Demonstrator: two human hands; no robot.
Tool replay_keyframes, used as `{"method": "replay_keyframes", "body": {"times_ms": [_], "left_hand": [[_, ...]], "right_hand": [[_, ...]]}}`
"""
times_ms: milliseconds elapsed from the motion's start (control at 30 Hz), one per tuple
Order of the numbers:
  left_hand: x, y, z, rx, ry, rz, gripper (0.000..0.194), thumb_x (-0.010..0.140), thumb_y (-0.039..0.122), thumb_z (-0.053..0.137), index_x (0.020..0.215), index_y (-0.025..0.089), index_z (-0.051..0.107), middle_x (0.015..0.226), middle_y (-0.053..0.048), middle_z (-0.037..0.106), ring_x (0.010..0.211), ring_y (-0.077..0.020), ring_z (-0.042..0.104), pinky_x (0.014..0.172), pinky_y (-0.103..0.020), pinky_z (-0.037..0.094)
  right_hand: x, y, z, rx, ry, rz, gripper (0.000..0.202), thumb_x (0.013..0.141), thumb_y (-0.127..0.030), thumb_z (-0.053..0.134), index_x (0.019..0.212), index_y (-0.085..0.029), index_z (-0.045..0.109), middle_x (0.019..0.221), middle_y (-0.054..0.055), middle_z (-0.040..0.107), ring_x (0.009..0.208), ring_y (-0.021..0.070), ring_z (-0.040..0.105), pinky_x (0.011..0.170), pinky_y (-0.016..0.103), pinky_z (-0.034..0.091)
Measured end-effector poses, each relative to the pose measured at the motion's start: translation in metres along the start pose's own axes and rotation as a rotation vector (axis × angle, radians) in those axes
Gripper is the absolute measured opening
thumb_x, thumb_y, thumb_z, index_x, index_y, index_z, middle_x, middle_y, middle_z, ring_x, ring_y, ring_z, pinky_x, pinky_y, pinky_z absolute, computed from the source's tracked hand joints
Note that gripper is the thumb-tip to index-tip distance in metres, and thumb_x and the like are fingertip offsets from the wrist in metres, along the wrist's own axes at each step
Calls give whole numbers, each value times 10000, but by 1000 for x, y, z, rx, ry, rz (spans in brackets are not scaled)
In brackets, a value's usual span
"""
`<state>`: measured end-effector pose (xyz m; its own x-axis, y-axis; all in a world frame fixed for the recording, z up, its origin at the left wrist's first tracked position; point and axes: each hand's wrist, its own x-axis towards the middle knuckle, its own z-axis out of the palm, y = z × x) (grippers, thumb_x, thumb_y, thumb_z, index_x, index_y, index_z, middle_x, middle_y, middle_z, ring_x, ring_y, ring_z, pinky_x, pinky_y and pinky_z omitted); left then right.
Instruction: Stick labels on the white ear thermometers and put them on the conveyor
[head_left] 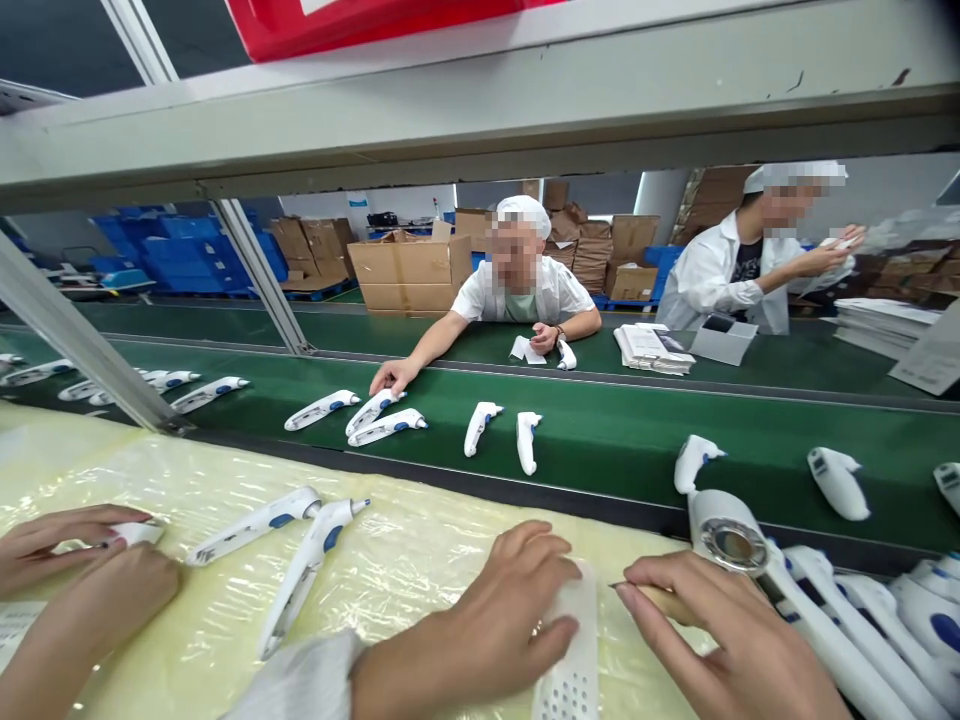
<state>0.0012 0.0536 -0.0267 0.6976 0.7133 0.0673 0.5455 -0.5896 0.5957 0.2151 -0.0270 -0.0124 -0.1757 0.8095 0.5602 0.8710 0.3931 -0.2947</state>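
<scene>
My left hand (pixel 517 615) reaches over a white perforated strip (pixel 574 655) on the yellow plastic-covered table (pixel 405 570), fingers bent and apart. To its right, my right hand (pixel 724 625) pinches a thin object with a dark pointed tip, mostly hidden by the fingers. Two white handheld devices with blue buttons, one (pixel 259 525) behind the other (pixel 311 570), lie left of my left hand. Beside my right hand, at the right edge, several more white devices (pixel 817 620) are crowded together, with a round glass-centred part (pixel 727 535) at their front.
A green conveyor (pixel 600 430) carries several white devices. Across it, a person (pixel 525 280) reaches to one device; another person (pixel 750 260) stands at right. A neighbour's hands (pixel 127 590) work at far left. A metal post (pixel 97 340) and overhead beam (pixel 450 110) frame the view.
</scene>
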Motion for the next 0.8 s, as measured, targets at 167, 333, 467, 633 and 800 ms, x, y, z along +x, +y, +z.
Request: {"method": "replay_keyframes", "body": {"times_ms": [167,333,467,633,800], "left_hand": [[-45,-10,12,89,-208,61,621,898,340,640,1477,303,418,1588,-59,372,1501,-365,198,1202,-615,208],[-39,-18,19,154,-212,49,683,892,340,646,1515,288,371,1601,-63,352,1493,-369,235,1189,-640,221],[-35,-11,20,214,-176,56,622,888,335,656,1467,233,455,1552,-101,429,1468,-371,292,1176,-631,250],[-32,-13,22,257,-173,84,589,922,386,627,1464,224,463,1553,-99,430,1472,-363,294,1173,-617,261],[-34,-18,26,304,-160,148,641,951,524,545,1503,225,411,1580,-98,382,1491,-353,257,1188,-595,234]], "right_hand": [[-9,-4,13,76,-110,131,162,968,-349,527,888,-290,655,869,-23,737,763,160,725,660,258,571],[-14,-7,30,134,-172,258,155,942,-302,534,838,-282,647,860,-29,722,765,181,701,696,310,533],[-11,-14,30,114,-305,297,131,894,-187,576,817,-252,659,860,-13,727,779,187,692,762,342,503],[-6,-22,25,113,-470,322,183,865,-83,585,787,-229,662,813,-26,702,776,167,671,810,352,479],[-9,-24,25,114,-511,299,218,868,-55,561,746,-215,647,768,-20,675,731,154,640,790,341,473]]}}
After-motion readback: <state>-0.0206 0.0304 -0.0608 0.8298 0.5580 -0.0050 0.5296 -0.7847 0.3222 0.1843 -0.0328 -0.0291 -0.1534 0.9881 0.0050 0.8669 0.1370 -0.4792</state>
